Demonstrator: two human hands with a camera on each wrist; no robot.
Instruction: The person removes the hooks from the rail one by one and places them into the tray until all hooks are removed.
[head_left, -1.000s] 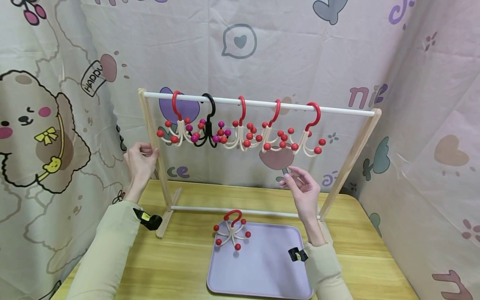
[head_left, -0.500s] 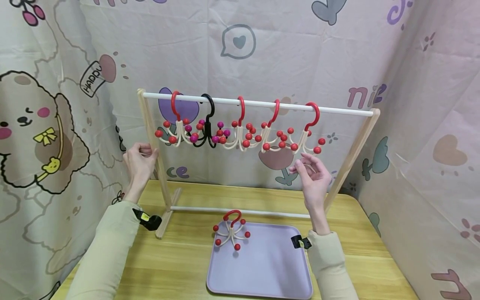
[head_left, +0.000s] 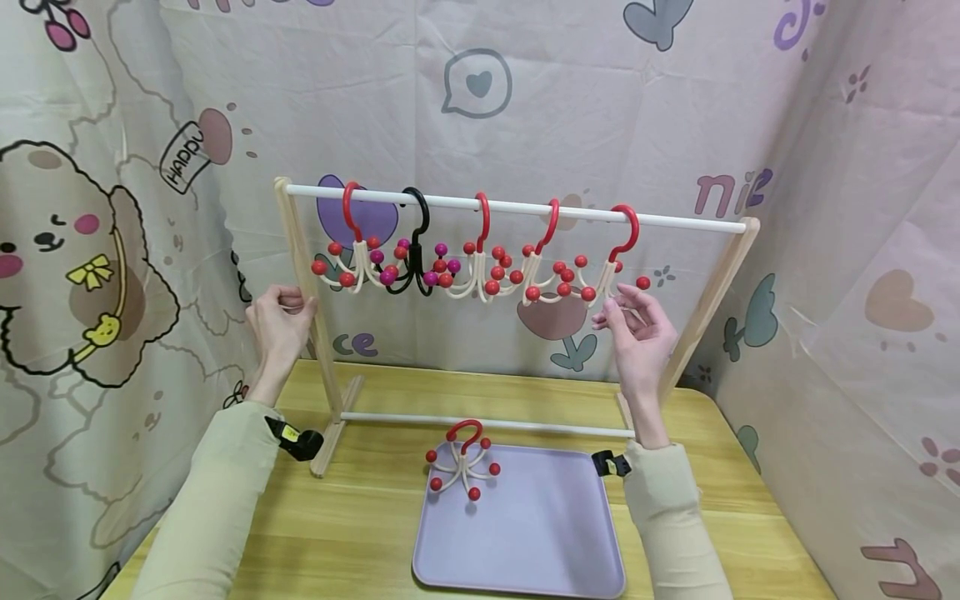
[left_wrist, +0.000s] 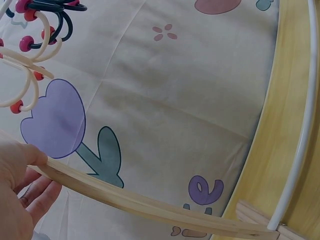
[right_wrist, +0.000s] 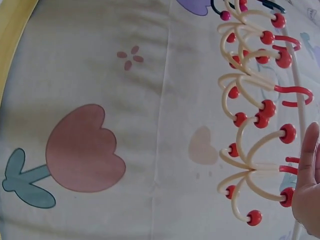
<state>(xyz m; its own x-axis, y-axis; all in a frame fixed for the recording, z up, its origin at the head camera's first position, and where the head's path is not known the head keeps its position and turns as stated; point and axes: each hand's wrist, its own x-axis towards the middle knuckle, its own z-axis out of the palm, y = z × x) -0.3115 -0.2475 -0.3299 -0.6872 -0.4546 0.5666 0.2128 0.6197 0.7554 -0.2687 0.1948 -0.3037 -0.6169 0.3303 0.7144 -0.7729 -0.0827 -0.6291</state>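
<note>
In the head view my left hand (head_left: 279, 329) pinches the left wooden post (head_left: 327, 358) of a small garment rack, thumb on one side and fingers on the other. My right hand (head_left: 641, 342), fingers loosely bent and holding nothing, is raised just below the rightmost red-hooked hanger (head_left: 636, 225), overlapping its lower arms. That octopus-style hanger has cream curved arms tipped with red balls. Several like it hang from the white top rail (head_left: 682, 221), among them a black hanger (head_left: 416, 254) with magenta balls. In the right wrist view the right hand (right_wrist: 307, 200) shows at the edge beside the hanger's hook.
A lilac tray (head_left: 540, 533) lies on the wooden table (head_left: 337, 533) in front of the rack. One more red-hooked hanger (head_left: 464, 463) rests on its far left corner. The rack's white lower bar (head_left: 420, 420) runs behind the tray. Printed curtains (head_left: 480, 150) surround the table.
My right hand has moved up and to the right, from below the hangers to the rightmost one's arms. The left hand keeps its grip on the post. The hangers stay where they were.
</note>
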